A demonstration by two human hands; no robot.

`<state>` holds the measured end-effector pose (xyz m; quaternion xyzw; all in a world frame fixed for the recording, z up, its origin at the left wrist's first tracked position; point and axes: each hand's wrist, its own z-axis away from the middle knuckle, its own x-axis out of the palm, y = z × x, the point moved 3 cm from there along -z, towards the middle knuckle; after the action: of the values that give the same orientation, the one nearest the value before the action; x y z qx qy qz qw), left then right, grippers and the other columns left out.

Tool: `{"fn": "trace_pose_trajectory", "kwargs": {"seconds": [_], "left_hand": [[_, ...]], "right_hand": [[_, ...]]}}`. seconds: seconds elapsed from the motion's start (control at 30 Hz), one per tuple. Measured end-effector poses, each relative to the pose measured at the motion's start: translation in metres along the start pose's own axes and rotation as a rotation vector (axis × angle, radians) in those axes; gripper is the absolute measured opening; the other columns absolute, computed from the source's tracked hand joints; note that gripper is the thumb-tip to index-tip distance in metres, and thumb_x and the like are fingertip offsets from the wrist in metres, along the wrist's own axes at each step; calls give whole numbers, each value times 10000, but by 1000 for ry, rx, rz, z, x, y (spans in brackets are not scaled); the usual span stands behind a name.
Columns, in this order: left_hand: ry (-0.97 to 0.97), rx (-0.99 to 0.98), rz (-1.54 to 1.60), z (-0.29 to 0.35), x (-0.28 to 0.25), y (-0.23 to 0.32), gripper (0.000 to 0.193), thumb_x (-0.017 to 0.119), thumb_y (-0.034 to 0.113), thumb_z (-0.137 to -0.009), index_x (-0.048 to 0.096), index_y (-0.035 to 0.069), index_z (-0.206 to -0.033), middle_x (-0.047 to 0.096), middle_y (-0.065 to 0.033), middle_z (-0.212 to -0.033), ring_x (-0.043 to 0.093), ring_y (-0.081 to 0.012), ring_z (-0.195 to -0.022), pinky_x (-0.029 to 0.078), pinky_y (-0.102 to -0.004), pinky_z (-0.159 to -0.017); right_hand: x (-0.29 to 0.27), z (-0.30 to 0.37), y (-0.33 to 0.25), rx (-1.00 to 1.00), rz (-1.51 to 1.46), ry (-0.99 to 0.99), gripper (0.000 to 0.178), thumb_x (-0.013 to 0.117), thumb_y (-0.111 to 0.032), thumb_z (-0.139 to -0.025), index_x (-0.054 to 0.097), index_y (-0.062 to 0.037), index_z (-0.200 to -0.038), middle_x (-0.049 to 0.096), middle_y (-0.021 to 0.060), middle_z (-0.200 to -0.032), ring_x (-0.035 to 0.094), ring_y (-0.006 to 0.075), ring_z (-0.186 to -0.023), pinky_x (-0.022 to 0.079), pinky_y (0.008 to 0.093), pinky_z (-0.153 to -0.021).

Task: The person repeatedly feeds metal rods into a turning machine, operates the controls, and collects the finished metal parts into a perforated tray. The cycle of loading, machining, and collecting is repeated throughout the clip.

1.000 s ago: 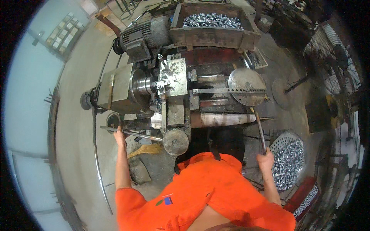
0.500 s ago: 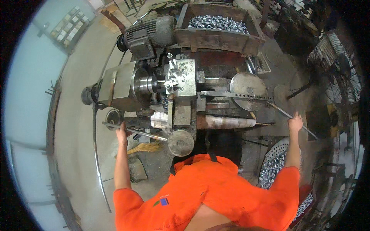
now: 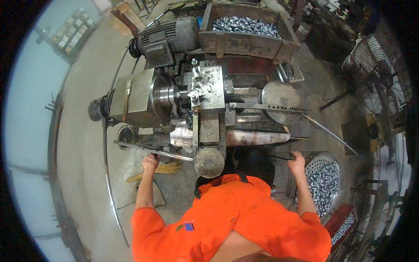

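Observation:
My left hand (image 3: pixel 150 163) is closed just below the long steel lever (image 3: pixel 171 154) on the left. Something small and dark shows at its fingers, too hidden to name. My right hand (image 3: pixel 297 163) curls around the end of a thin dark rod (image 3: pixel 280 158) at the machine's front. The right lever (image 3: pixel 325 128) slants free of any hand, beside a round disc (image 3: pixel 281 97). Between my arms stands the lathe, with its chuck (image 3: pixel 165 95) facing the tool block (image 3: pixel 208 87). A second disc (image 3: pixel 208 162) sits at the inner end of the left lever.
Behind the machine are a motor (image 3: pixel 168 39) and a wooden crate (image 3: pixel 248 46) of small metal parts. A perforated basin (image 3: pixel 313 166) of similar parts lies at my right, near a red container (image 3: pixel 339 222). A caged fan (image 3: pixel 377 65) stands far right; a straw broom (image 3: pixel 168 168) lies left.
My right hand has left the right lever and moved inward to the thin dark rod. My left hand has dropped from the left lever to just below it.

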<state>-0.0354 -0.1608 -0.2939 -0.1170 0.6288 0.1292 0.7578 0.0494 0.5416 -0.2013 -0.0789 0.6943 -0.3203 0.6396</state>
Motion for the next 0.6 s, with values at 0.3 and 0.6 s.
{"fn": "trace_pose_trajectory", "kwargs": {"seconds": [0.3,0.6], "left_hand": [[-220,-71,47,15,13,12,446,507,477,-829,613,69,-975,638,-176,-960,615,-347,-877,495,-440,-722],[-229,-88,330,27,52,-17,395,581,351,-805,558,4,-992,634,-223,-847,635,-340,-809,507,-415,-682]], "right_hand": [[-34,-18,-76,-180,41,-85,395,603,-119,-560,643,-18,-940,624,182,-945,594,356,-869,474,381,-769],[-58,-99,-226,-510,-149,23,379,606,-101,-586,645,-44,-959,631,162,-939,612,316,-846,488,355,-753]]}}
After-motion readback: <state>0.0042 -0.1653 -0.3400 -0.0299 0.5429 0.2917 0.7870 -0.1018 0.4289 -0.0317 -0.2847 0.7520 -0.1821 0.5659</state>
